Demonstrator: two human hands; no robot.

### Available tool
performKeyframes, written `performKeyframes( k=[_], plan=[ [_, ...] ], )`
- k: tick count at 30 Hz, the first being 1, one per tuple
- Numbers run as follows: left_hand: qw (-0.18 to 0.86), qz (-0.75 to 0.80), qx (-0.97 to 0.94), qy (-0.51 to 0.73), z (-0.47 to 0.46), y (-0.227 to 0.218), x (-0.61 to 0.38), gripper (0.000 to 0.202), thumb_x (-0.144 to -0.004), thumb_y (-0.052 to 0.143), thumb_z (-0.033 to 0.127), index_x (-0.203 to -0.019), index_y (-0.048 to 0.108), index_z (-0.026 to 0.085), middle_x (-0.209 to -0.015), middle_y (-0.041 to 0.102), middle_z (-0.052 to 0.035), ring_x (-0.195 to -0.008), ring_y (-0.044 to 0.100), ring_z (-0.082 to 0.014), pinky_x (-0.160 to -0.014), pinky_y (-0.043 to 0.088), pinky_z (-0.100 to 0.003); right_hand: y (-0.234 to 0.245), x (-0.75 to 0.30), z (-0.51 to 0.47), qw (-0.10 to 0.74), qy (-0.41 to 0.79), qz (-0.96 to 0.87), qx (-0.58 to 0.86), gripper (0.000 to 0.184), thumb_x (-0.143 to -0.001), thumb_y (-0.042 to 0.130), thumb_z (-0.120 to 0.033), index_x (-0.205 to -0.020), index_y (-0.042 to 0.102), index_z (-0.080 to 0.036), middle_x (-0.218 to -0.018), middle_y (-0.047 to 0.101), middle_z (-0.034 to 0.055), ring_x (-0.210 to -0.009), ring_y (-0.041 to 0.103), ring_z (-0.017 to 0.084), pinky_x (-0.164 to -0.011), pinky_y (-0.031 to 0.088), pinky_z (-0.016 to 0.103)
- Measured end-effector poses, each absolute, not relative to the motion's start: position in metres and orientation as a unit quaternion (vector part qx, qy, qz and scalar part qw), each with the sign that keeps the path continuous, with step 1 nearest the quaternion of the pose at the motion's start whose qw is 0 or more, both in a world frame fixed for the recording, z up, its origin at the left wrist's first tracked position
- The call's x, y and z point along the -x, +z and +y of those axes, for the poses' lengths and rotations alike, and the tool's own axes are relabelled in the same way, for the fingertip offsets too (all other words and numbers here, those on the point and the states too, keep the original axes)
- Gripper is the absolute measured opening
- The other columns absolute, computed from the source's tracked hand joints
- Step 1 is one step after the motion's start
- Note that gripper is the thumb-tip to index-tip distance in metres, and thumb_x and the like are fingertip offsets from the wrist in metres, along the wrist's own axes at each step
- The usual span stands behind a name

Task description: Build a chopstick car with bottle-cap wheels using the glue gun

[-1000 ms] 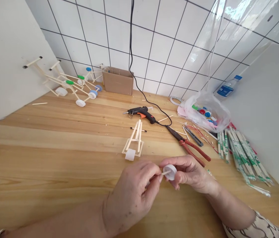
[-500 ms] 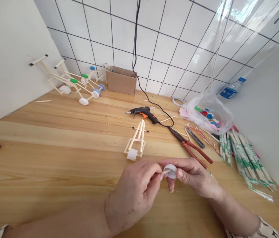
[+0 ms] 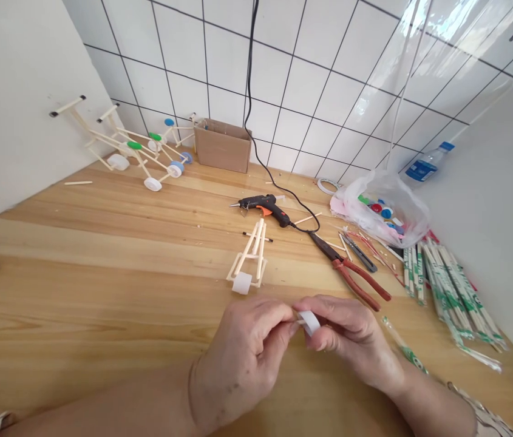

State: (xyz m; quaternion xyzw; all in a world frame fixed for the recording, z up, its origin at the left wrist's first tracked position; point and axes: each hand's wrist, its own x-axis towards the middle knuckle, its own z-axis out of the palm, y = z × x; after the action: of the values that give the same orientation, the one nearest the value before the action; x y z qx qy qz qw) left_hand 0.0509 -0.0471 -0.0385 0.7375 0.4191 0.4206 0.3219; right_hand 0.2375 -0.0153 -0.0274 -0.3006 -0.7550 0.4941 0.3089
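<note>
Wooden table [image 3: 101, 315], right hand [image 3: 360, 340] half-curled, gripping white cap [image 3: 309, 323]

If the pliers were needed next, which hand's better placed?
Probably the right hand: it lies nearer the red-handled pliers than the left hand does. Neither is free, though: the right holds a white cap, the left pinches a thin stick.

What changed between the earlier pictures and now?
The right hand has turned the white cap, so its side shows rather than its hollow. More of the green-marked wrapper is visible. Nothing was let go: the left hand still pinches the thin stick. Glue gun and pliers stayed put.
</note>
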Motion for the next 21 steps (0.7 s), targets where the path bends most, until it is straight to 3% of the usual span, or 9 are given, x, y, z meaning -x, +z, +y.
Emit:
performKeyframes(
  k=[9,12,16,21],
  plan=[
    [0.219,0.398,-0.781,0.430,-0.047,-0.038,-0.048,0.019,-0.083,0.041,0.011,-0.074,0.058,0.016,-0.061,0.055,-0.0026,-0.057,0.048,-0.0134,-0.054,0.036,-0.025,-0.034,-0.224,-0.029,0.376,0.480,-0.712,0.348,0.030,-0.079,0.060,-0.034,-0.107,0.064,-0.026,-0.064,0.059,-0.0002,-0.055,0.052,0.012,-0.053,0.046,0.023],
    [0.254,0.380,-0.780,0.426,-0.046,-0.035,-0.046,0.019,-0.084,0.041,0.011,-0.073,0.057,0.015,-0.061,0.055,-0.0022,-0.056,0.048,-0.0124,-0.054,0.037,-0.024,-0.027,-0.222,-0.031,0.385,0.391,-0.769,0.328,0.031,-0.078,0.061,-0.032,-0.109,0.062,-0.027,-0.074,0.064,0.0025,-0.061,0.056,0.014,-0.057,0.048,0.024],
    [0.288,0.371,-0.785,0.404,-0.045,-0.031,-0.043,0.019,-0.083,0.042,0.010,-0.073,0.056,0.016,-0.059,0.052,-0.0012,-0.055,0.047,-0.0118,-0.054,0.037,-0.023,-0.026,-0.224,-0.033,0.384,0.320,-0.820,0.278,0.045,-0.080,0.060,-0.027,-0.123,0.050,-0.026,-0.080,0.062,0.0052,-0.066,0.057,0.015,-0.060,0.048,0.025],
    [0.211,0.356,-0.810,0.415,-0.046,-0.032,-0.041,0.014,-0.079,0.047,0.005,-0.080,0.053,0.017,-0.058,0.050,-0.0002,-0.053,0.044,-0.0118,-0.051,0.034,-0.025,-0.034,-0.221,-0.039,0.424,0.370,-0.767,0.307,0.039,-0.079,0.061,-0.029,-0.116,0.055,-0.025,-0.069,0.057,0.0005,-0.058,0.050,0.012,-0.055,0.045,0.024]
  ],
)
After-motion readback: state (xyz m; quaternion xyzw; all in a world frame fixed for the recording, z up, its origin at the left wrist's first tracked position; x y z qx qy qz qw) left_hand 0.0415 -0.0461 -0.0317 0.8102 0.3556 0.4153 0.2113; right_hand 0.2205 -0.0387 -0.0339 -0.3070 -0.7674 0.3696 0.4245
